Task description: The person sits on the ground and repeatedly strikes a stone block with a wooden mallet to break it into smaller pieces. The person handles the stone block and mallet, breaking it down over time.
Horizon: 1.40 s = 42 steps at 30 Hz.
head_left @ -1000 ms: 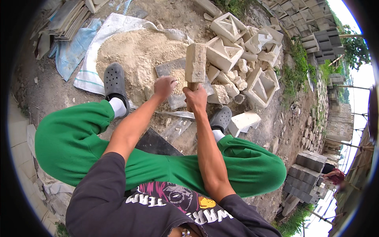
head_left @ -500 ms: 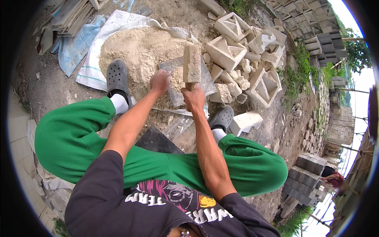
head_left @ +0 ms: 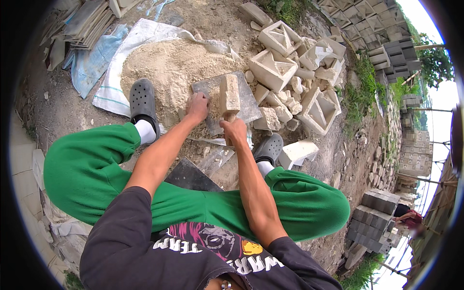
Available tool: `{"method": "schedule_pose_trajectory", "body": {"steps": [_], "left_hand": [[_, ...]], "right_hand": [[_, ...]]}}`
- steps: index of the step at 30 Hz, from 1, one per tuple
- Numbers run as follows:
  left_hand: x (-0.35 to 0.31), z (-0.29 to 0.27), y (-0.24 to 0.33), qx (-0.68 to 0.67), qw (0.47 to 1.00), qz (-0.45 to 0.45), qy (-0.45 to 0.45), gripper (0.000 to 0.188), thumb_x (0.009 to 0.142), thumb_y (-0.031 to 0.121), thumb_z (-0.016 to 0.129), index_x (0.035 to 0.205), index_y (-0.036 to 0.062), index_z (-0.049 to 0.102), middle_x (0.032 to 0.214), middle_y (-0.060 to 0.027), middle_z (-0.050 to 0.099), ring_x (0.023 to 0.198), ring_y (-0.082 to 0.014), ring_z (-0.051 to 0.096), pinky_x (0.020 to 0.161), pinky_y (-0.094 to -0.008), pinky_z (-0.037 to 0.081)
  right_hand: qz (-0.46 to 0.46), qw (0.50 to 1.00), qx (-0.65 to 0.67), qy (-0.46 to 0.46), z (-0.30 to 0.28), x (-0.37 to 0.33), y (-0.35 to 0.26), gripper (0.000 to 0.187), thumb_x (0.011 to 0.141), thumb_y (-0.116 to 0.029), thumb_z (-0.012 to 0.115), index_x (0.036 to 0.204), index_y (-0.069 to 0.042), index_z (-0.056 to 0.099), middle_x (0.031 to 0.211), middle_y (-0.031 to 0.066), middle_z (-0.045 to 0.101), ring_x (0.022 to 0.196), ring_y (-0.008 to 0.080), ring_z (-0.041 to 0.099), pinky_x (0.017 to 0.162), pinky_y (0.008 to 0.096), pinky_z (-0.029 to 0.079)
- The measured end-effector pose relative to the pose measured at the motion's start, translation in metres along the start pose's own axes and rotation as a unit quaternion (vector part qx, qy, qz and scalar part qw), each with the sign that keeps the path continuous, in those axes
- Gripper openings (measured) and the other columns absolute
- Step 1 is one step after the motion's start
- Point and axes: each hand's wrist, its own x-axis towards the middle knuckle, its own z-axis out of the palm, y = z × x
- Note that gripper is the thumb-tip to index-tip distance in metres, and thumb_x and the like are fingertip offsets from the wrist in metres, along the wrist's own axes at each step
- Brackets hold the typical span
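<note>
My right hand (head_left: 234,131) is wrapped round the short handle of a wooden mallet. The blocky, dust-covered mallet head (head_left: 229,94) is over a flat grey slab (head_left: 249,106); whether it touches cannot be told. At the slab's left edge is my left hand (head_left: 197,106), its fingers curled in by the crumbs there; what they hold, if anything, is hidden. Pale crushed material (head_left: 159,65) is heaped beside the slab on a white woven sack (head_left: 108,92).
Broken pale blocks (head_left: 273,70) and chunks are piled right of the slab. A dark board (head_left: 191,175) lies between my legs. At the far left are stacked thin boards (head_left: 87,24) and a blue sheet (head_left: 92,63). Grey blocks (head_left: 372,217) stand right, near another person (head_left: 410,217).
The mallet head has come down and nearer to me over the slab, with my right hand still round its handle. My left hand stays by the slab's left edge.
</note>
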Motion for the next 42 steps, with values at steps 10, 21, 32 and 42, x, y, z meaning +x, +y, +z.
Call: {"method": "schedule_pose_trajectory", "body": {"steps": [10,21,32,42], "left_hand": [[-0.005,0.002,-0.007,-0.086,0.992,-0.018,0.089,0.023,0.087,0.009,0.063,0.106,0.0140,0.075,0.103,-0.0089,0.070,0.103,-0.0308,0.061,0.091,-0.0457,0.045],[-0.002,-0.015,-0.022,-0.128,0.970,-0.202,-0.048,0.024,0.088,0.019,0.069,0.111,0.0149,0.074,0.108,-0.0087,0.073,0.104,-0.0286,0.067,0.096,-0.0454,0.047],[0.002,-0.020,-0.021,-0.124,0.958,-0.250,-0.068,0.021,0.085,0.018,0.068,0.105,0.0165,0.075,0.102,-0.0111,0.074,0.099,-0.0326,0.069,0.095,-0.0456,0.046],[0.004,-0.017,-0.034,-0.075,0.957,-0.270,-0.071,0.025,0.084,0.022,0.072,0.108,0.0119,0.072,0.103,-0.0089,0.074,0.098,-0.0296,0.070,0.088,-0.0427,0.053]], "right_hand": [[-0.109,0.990,0.048,0.078,-0.005,-0.018,-0.040,0.030,0.075,-0.025,0.071,0.087,0.002,0.069,0.069,0.0110,0.069,0.056,0.0216,0.067,0.057,0.0360,0.053],[-0.034,0.999,-0.013,0.016,-0.005,-0.022,-0.034,0.042,0.071,-0.031,0.071,0.096,0.002,0.072,0.086,0.0238,0.073,0.083,0.0374,0.072,0.076,0.0440,0.055],[-0.008,0.995,-0.089,-0.033,0.030,-0.016,0.009,0.040,0.072,-0.031,0.072,0.094,0.002,0.071,0.083,0.0238,0.072,0.081,0.0367,0.072,0.077,0.0430,0.056],[-0.063,0.997,0.036,0.035,0.006,-0.026,-0.035,0.034,0.073,-0.030,0.072,0.084,0.003,0.069,0.077,0.0192,0.071,0.074,0.0334,0.071,0.067,0.0415,0.055]]}}
